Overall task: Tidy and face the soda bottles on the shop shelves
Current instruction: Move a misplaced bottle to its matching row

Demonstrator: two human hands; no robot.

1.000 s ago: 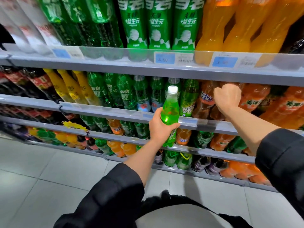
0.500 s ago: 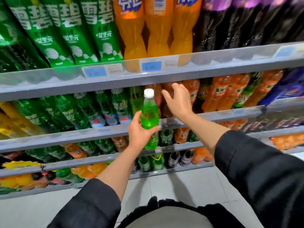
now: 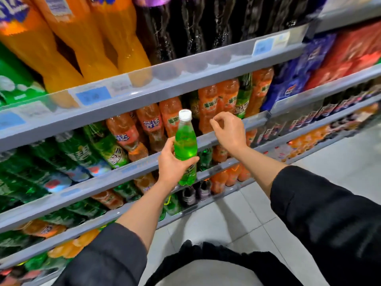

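Note:
My left hand (image 3: 172, 165) grips a small green soda bottle (image 3: 185, 142) with a white cap, held upright in front of the second shelf's rail (image 3: 208, 139). My right hand (image 3: 228, 131) hovers just right of the bottle's neck, fingers loosely curled and holding nothing, in front of a row of orange soda bottles (image 3: 208, 104). A green bottle (image 3: 243, 96) stands among those orange ones. More orange bottles (image 3: 125, 131) and green bottles (image 3: 82, 153) fill the same shelf to the left.
Big orange bottles (image 3: 68, 36) and dark cola bottles (image 3: 185, 23) stand on the top shelf. Blue packs (image 3: 296, 79) and red packs (image 3: 350, 56) sit at the right. Lower shelves hold mixed small bottles (image 3: 222, 180). Grey tiled floor (image 3: 237, 223) lies below.
The view has swung right along the shelves. My left hand still holds the green bottle. My right hand left the orange bottles, opened, and now hangs loosely curled beside the bottle's cap.

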